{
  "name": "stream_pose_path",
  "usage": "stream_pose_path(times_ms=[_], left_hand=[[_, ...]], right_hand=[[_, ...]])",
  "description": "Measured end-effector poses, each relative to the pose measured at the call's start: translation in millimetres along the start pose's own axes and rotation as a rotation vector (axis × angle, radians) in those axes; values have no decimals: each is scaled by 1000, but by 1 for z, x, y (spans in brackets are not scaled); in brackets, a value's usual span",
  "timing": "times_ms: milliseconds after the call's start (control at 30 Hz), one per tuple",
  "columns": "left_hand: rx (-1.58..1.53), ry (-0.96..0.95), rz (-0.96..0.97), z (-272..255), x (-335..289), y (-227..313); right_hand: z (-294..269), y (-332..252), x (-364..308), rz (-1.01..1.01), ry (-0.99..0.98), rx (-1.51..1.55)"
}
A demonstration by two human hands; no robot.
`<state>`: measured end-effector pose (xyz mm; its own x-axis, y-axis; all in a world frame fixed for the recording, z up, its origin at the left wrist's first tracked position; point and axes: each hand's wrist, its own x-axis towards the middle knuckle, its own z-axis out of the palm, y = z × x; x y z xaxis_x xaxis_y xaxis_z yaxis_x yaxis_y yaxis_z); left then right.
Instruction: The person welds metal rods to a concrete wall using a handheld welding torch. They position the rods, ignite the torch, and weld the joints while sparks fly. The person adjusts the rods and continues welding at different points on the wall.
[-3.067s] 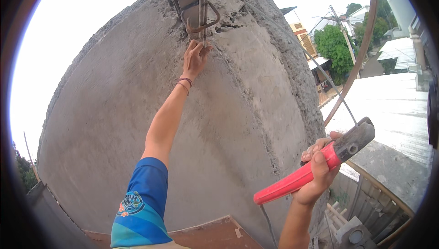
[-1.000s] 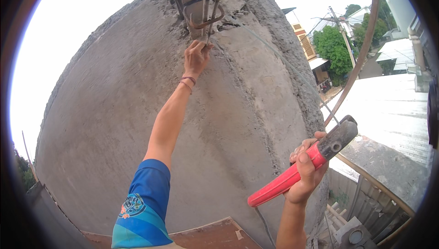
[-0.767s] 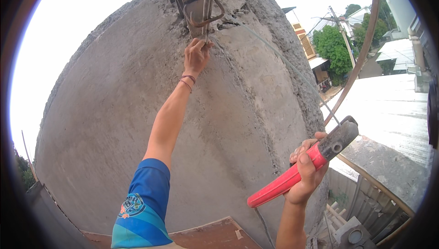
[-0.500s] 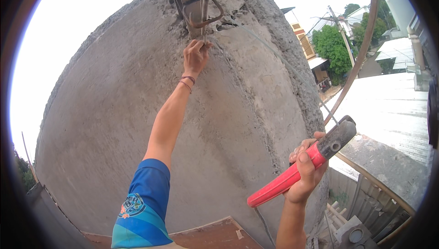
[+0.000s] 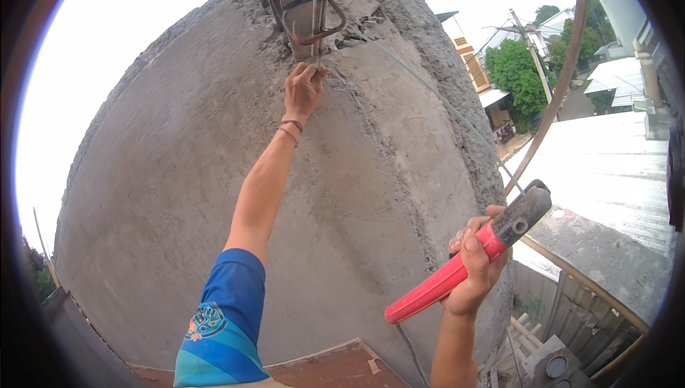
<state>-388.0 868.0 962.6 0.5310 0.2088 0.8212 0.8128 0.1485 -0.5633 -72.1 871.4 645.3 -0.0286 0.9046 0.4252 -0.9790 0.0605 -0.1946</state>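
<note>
My left hand (image 5: pixel 304 88) reaches up a rough grey concrete wall (image 5: pixel 178 195) and grips thin wire at the foot of the rusty rebar (image 5: pixel 314 10) sticking out of the wall's top. A thin wire (image 5: pixel 435 99) runs from there down to the right. My right hand (image 5: pixel 474 267) is lower right, closed round the red handles of a pair of pincers (image 5: pixel 464 263) whose dark metal jaws point up and to the right, away from the wall.
A curved rusty bar (image 5: pixel 556 81) arcs down the right side. Beyond it lie rooftops (image 5: pixel 606 167), trees (image 5: pixel 521 74) and a utility pole. A brown board (image 5: pixel 321 366) sits at the wall's foot, with timber and debris lower right.
My right hand with the pincers has dropped slightly and shifted left compared with three seconds ago. My left hand has stayed at the rebar.
</note>
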Motion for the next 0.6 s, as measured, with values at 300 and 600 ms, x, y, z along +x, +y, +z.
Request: stream_pose_path(times_ms=[300, 600], left_hand=[[57, -23, -69, -2, -1, 3], [9, -14, -73, -3, 0, 3]], right_hand=[[2, -2, 1, -14, 1, 2], [9, -8, 7, -33, -19, 41]])
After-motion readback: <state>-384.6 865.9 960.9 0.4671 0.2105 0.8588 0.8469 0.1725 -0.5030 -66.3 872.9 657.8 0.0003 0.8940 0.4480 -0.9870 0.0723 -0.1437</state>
